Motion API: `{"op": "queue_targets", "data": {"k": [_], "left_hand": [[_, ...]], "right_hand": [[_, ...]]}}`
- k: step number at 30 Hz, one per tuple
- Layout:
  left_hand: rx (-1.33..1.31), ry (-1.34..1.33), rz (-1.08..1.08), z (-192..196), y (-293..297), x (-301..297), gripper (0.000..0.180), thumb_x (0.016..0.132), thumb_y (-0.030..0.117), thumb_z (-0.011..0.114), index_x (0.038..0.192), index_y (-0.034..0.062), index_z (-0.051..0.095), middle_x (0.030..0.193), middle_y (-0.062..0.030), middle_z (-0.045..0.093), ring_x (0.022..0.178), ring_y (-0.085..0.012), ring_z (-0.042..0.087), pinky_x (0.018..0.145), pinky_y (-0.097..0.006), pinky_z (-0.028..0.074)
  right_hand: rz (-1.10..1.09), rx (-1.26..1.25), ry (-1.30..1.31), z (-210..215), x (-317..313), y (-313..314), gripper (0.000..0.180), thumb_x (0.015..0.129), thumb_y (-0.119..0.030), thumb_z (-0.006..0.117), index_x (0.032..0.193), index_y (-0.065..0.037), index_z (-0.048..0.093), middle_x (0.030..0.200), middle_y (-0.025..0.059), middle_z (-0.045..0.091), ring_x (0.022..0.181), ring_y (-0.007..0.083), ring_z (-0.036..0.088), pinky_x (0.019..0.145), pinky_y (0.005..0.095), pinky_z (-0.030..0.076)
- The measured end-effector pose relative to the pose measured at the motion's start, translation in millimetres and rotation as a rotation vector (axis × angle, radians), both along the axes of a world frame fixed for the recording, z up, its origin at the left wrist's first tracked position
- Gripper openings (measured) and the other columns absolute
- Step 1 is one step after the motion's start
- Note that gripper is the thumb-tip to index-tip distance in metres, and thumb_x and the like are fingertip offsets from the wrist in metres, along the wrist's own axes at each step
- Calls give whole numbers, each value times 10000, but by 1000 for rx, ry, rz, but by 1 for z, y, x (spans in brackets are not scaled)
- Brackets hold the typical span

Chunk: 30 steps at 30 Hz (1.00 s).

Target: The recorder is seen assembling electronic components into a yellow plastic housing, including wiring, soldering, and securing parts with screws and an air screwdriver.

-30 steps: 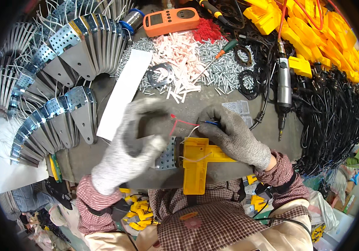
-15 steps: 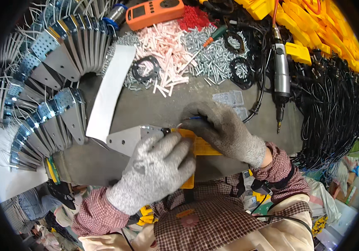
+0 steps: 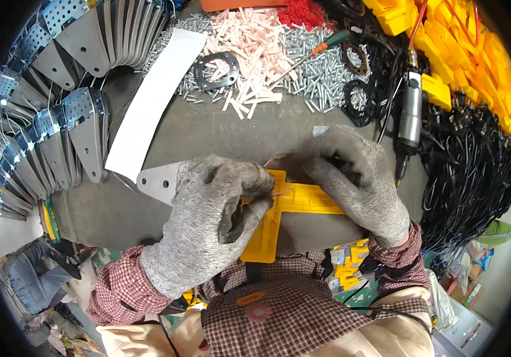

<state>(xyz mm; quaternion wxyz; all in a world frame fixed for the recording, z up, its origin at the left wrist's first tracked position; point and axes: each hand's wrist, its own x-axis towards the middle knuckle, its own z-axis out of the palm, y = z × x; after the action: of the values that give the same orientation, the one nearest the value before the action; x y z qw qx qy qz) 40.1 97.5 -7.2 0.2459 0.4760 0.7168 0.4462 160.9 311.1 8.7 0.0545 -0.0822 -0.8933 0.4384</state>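
My left hand (image 3: 208, 205), in a grey work glove, is closed in a pinch on a thin wire (image 3: 278, 193) whose reddish end pokes out past the fingertips. Beneath this hand lies a grey metal bracket (image 3: 158, 183), its rounded end with a hole showing at the left. A yellow T-shaped plastic housing (image 3: 312, 200) rests between my hands, one leg toward my body. My right hand (image 3: 363, 187), gloved alike, hovers over the housing's right arm with fingers curled together; what they hold, if anything, is hidden. Another thin reddish wire (image 3: 271, 159) shows between both hands, blurred.
A white strip (image 3: 154, 107) lies at the left beside stacked grey brackets (image 3: 92, 143). Pale pink sleeves (image 3: 252, 53), screws (image 3: 321, 77), black gaskets (image 3: 216, 70) and a screwdriver (image 3: 333, 40) lie at the back. A power driver (image 3: 410, 113), black cables (image 3: 464, 172) and yellow housings (image 3: 464, 65) occupy the right.
My right hand has drawn away to the right from the left fingertips; the blue wire at its fingers no longer shows. My left hand has turned into a tighter pinch. The whole view has shifted.
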Motion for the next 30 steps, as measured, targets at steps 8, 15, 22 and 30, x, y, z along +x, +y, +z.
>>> {"op": "queue_targets", "data": {"k": [8, 15, 22, 30], "left_hand": [[122, -349, 116, -9, 2, 3, 404, 866, -61, 728, 1209, -15, 519, 1156, -121, 605, 1002, -213, 702, 886, -341, 545], [196, -127, 105, -13, 4, 1, 446, 860, -22, 737, 1254, 17, 532, 1154, -117, 609, 942, -215, 700, 876, -354, 511], [36, 100, 26, -5, 1, -9, 362, 820, -53, 733, 1152, 25, 612, 1107, -138, 622, 980, -241, 644, 885, -359, 545], [99, 145, 124, -3, 6, -8, 222, 788, 92, 761, 989, 83, 667, 938, -72, 660, 931, -317, 603, 888, -435, 435]], "right_hand": [[114, -120, -127, -6, -13, -13, 240, 941, -36, 664, 1179, -10, 663, 1084, 95, 707, 950, 150, 679, 839, 302, 553], [34, -348, -190, -20, -3, -8, 189, 866, -68, 782, 1013, -18, 674, 985, 44, 696, 878, 106, 643, 785, 271, 522], [31, -257, -159, -21, -3, -10, 165, 859, -71, 787, 985, -21, 691, 950, 40, 692, 841, 107, 652, 736, 266, 524], [80, -77, 20, -22, -4, -12, 236, 842, -66, 772, 1069, -29, 719, 897, 59, 714, 776, 104, 663, 692, 264, 529]]}}
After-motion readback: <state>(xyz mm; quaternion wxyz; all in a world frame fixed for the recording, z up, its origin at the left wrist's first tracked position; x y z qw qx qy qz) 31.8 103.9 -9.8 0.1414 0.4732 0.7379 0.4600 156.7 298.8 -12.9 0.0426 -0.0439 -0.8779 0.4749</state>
